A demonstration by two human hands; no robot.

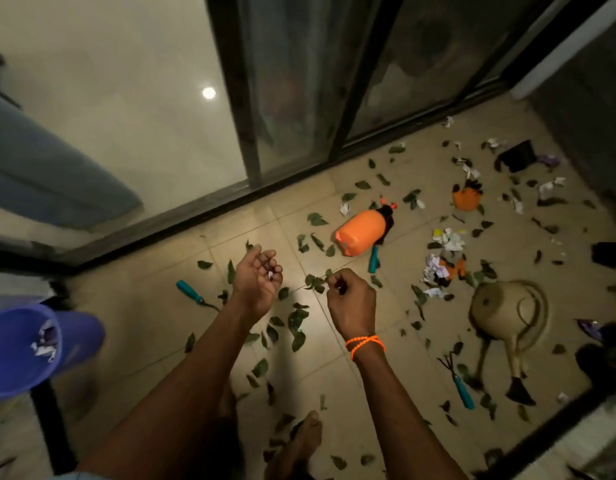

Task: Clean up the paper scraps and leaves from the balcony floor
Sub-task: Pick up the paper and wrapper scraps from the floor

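Two hands: right hand (349, 301) pinches leaves (315, 283); left hand (258, 275) cups paper scraps (270, 274).

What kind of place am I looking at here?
Most likely a home balcony used for gardening: a tiled floor runs beside sliding glass doors, and an orange sprayer bottle, a beige watering can and scattered leaves lie about.

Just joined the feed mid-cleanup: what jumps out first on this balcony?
The orange sprayer bottle lying on its side mid-floor, ringed by scattered green leaves. Right of it sit crumpled paper scraps and a tipped beige watering can. At centre, the right hand pinches a leafy sprig; a blue bucket stands far left.
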